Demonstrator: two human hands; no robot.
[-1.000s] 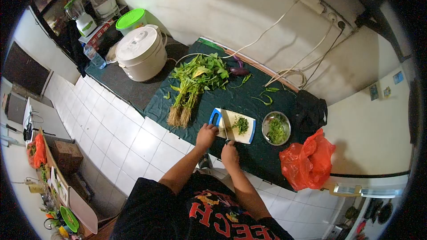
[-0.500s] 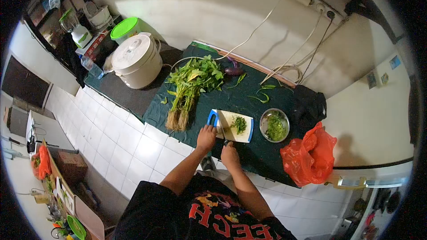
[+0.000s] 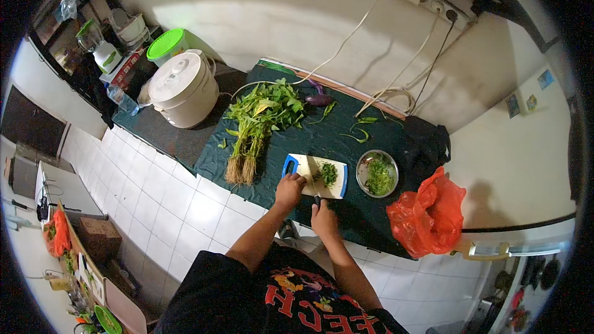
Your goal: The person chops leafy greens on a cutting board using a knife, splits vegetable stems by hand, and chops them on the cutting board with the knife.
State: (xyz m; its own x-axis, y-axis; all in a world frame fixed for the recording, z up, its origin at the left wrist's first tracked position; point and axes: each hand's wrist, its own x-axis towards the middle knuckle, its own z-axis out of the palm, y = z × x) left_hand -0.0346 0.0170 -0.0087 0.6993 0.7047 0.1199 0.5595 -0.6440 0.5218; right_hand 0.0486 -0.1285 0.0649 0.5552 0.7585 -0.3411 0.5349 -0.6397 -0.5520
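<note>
A white cutting board with blue ends [image 3: 307,164] lies near the front edge of the green-covered table. Finely chopped green leaves [image 3: 329,175] form a small heap on it. My right hand [image 3: 324,219] grips the black handle of a kitchen knife [image 3: 311,173], whose blade lies across the board just left of the heap. At the board's left front corner, my left hand [image 3: 290,190] has its fingers curled and pressed down; whatever is under them is hidden. A metal bowl [image 3: 396,179] with chopped greens stands right of the board.
Leafy greens with roots [image 3: 263,114] lie behind the board, near a purple eggplant [image 3: 320,100] and green chilies [image 3: 356,136]. An orange-red plastic bag [image 3: 427,213] sits at the right. A white rice cooker [image 3: 182,89] stands left, its cord crossing the table's back.
The knife blade has shifted right across the board toward the heap, and more greens show beside it. My left fingers have moved slightly further onto the board. The view has shifted a little.
</note>
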